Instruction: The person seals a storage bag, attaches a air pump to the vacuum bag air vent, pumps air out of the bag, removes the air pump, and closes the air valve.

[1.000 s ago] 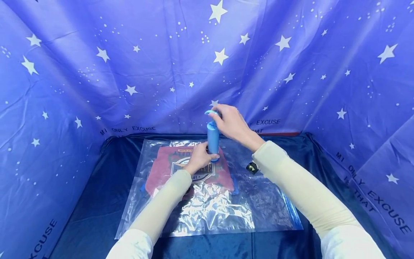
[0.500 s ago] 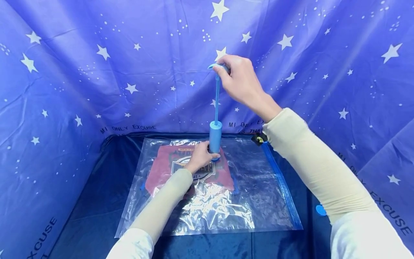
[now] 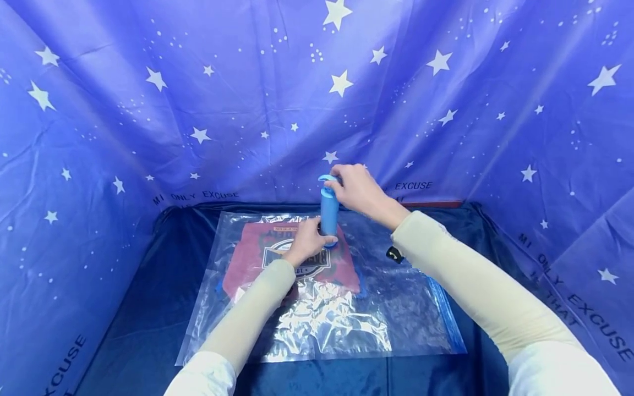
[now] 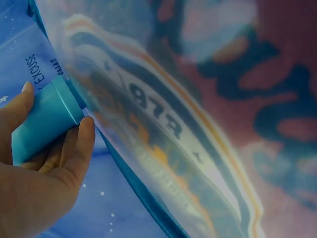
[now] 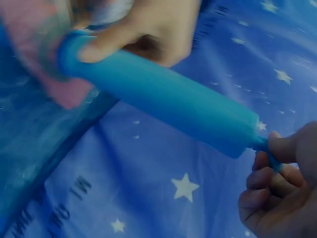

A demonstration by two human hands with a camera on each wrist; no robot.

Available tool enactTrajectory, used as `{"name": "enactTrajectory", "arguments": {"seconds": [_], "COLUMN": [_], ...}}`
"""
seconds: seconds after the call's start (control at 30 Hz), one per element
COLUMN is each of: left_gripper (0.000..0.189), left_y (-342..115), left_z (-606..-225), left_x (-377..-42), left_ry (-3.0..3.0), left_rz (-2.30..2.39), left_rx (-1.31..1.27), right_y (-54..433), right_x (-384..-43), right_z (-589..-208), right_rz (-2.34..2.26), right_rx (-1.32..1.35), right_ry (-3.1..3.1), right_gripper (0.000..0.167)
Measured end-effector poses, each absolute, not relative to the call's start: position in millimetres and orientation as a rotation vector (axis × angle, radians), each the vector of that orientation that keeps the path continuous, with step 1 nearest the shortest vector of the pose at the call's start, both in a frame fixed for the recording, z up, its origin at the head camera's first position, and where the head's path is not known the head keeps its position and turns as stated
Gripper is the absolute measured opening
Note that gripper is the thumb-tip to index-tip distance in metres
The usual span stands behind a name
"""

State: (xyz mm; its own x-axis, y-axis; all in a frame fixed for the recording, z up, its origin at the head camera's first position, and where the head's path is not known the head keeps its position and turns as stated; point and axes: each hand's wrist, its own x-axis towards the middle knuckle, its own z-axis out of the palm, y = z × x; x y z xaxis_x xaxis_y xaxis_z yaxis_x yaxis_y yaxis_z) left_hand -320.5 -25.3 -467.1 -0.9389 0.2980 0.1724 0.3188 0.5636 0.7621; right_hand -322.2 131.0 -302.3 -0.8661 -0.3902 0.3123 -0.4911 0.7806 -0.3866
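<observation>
A blue hand pump (image 3: 329, 212) stands upright on a clear plastic bag (image 3: 406, 313) that holds a folded red printed garment (image 3: 247, 253). My left hand (image 3: 308, 241) grips the pump's lower end, thumb and fingers round the barrel; the left wrist view shows this hand (image 4: 54, 158) on the blue barrel (image 4: 47, 116) close against the bag. My right hand (image 3: 359, 188) holds the pump's handle (image 3: 327, 177), which sits just above the barrel top. In the right wrist view the right hand (image 5: 282, 183) has its fingers curled round the handle, with a short piece of rod showing.
A blue zip strip (image 3: 448, 319) runs along the bag's right edge. Dark blue cloth (image 3: 134, 324) covers the table. Blue star-printed curtains (image 3: 238, 82) enclose the back and both sides. A small black object (image 3: 394, 254) shows beside the right sleeve.
My right hand pulled the pump handle high up, baring the long rod, then pushed it back down near the barrel. The left hand and the bag have stayed in place.
</observation>
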Motion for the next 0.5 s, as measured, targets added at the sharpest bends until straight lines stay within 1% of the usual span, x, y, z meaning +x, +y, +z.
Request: {"name": "enactTrajectory", "arguments": {"seconds": [0.1,0.2,0.37,0.43,0.5], "left_gripper": [0.038,0.039,0.042,0.042,0.042], "left_y": [-27,-28,-25,-23,-22], "left_z": [-466,-466,-468,-469,-471], "left_x": [-321,-321,-319,-318,-316], "left_ry": [-2.756,-2.771,-2.778,-2.772,-2.776], "left_rz": [-1.343,-1.333,-1.335,-1.341,-1.341], "left_rx": [-0.538,-0.523,-0.537,-0.541,-0.536], "right_y": [131,130,131,132,133], "right_x": [-323,-321,-313,-311,-311], "right_z": [-297,-270,-213,-199,-196], "right_rz": [0.704,0.763,0.865,0.869,0.851], "right_rx": [0.724,0.726,0.635,0.622,0.632], "right_ry": [-2.736,-2.712,-2.519,-2.411,-2.324], "right_gripper": [0.019,0.020,0.024,0.023,0.021]}}
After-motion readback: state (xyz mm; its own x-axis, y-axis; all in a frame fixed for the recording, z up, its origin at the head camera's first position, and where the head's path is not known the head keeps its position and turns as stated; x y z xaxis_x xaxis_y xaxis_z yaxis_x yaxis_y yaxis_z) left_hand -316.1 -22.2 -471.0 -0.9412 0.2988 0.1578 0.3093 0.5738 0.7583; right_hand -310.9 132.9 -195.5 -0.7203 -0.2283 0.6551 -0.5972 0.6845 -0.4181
